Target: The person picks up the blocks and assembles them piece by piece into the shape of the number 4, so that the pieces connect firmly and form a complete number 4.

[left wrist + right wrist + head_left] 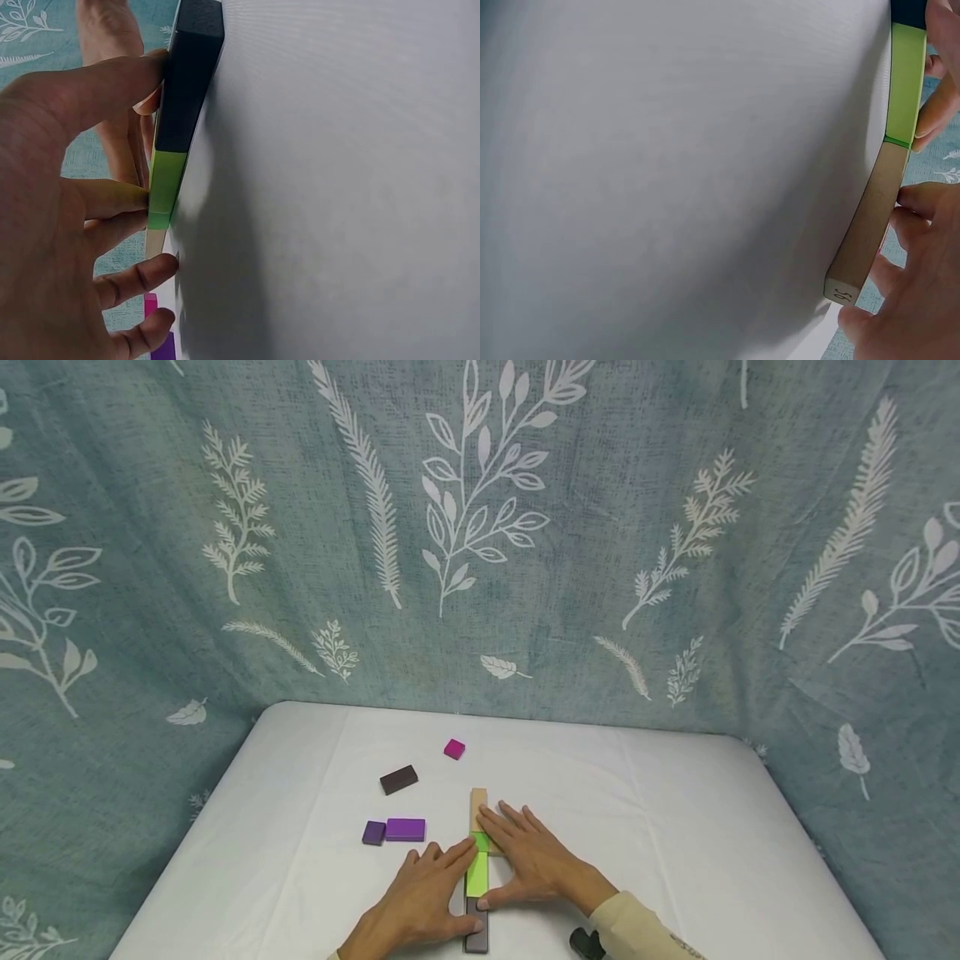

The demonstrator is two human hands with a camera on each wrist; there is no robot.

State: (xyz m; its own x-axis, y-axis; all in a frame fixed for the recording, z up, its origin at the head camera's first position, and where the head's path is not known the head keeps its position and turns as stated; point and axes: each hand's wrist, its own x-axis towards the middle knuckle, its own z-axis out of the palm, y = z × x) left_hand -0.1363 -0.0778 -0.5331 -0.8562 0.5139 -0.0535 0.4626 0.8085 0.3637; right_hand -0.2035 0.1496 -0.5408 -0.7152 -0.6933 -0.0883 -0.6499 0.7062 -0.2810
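Note:
A straight row of blocks runs away from me on the white table. Nearest is a dark grey block (477,939), then a lime green block (476,878), a small brighter green piece (481,842) and a beige block (478,802) at the far end. My left hand (420,893) lies along the left side, its thumb on the dark block and its index finger at the green ones. On the right side, my right hand (536,860) spreads its fingers onto the beige block, thumb at the dark one. A beige side face (870,217) bears a small mark on its end.
Left of the row lie a purple block (406,830) and a dark purple cube (373,833), side by side. Farther back are a dark brown block (399,779) and a magenta cube (454,749). Some black object (587,943) sits by the right sleeve. A patterned cloth (480,527) hangs behind.

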